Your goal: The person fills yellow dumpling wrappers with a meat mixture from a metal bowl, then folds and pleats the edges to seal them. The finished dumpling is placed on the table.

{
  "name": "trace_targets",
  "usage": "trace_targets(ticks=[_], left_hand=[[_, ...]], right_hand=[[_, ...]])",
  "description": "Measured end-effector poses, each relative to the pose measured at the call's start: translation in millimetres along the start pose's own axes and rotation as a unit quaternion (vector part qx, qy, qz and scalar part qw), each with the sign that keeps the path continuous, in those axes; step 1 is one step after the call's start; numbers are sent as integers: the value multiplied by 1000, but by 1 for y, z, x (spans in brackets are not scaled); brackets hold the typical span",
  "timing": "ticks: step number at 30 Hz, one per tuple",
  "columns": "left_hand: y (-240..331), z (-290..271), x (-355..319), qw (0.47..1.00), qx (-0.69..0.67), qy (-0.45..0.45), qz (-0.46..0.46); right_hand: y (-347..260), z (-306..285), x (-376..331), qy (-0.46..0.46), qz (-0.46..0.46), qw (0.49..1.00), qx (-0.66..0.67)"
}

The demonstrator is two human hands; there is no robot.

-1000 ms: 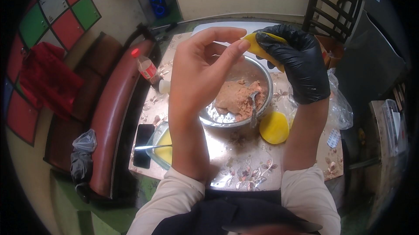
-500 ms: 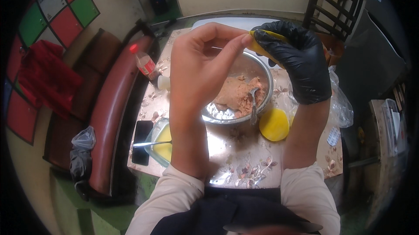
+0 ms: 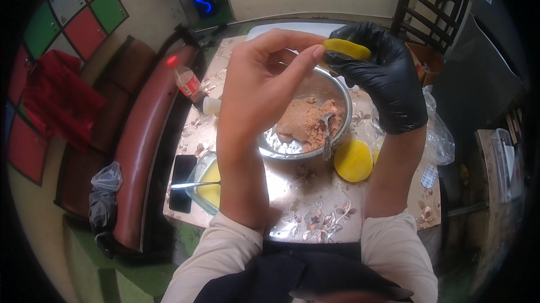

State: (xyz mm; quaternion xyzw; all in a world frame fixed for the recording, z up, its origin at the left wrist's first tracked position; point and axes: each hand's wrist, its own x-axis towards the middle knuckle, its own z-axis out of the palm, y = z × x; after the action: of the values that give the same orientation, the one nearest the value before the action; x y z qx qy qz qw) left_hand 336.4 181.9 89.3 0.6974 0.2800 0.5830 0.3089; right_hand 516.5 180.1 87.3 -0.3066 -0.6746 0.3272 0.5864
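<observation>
My gloved right hand (image 3: 390, 81) cups a folded yellow dough round (image 3: 350, 49), raised above the table. With thumb and forefinger, my bare left hand (image 3: 253, 81) pinches the left end of that dough. Whatever lies inside the fold is hidden. Below both hands sits a metal bowl (image 3: 349, 103) of pinkish-brown minced filling (image 3: 298, 122), partly covered by my left hand. A fork (image 3: 327, 140) rests in it, its handle over the near rim. A flat yellow dough round (image 3: 353, 161) lies right of the bowl, near my right forearm.
Left of my left forearm stand a glass dish (image 3: 197, 190) of yellow liquid with a metal utensil (image 3: 194, 185) across it and a black phone (image 3: 183, 184). A red-capped bottle (image 3: 184, 81) and pale cup (image 3: 211, 106) stand farther back. Clear plastic bags (image 3: 440, 134) lie at right.
My right hand has turned the folded dough, so more of its yellow surface shows above the gloved thumb. My left fingers still pinch its end.
</observation>
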Motion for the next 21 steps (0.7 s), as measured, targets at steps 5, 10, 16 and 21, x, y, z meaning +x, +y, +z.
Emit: trace_targets(ticks=[5,10,16,21], left_hand=[[-4,-3,0,1000,4,-15,-20],[-2,-4,-2,1000,12,10,-20],[2,-3,-1,1000,4,26,-18],[4,-3,0,996,-54,35,-55]], right_hand=[[3,1,3,8,-35,999,-11],[1,-2,1,26,59,998,4],[1,2,1,52,39,997,34],[1,1,0,57,40,996,49]])
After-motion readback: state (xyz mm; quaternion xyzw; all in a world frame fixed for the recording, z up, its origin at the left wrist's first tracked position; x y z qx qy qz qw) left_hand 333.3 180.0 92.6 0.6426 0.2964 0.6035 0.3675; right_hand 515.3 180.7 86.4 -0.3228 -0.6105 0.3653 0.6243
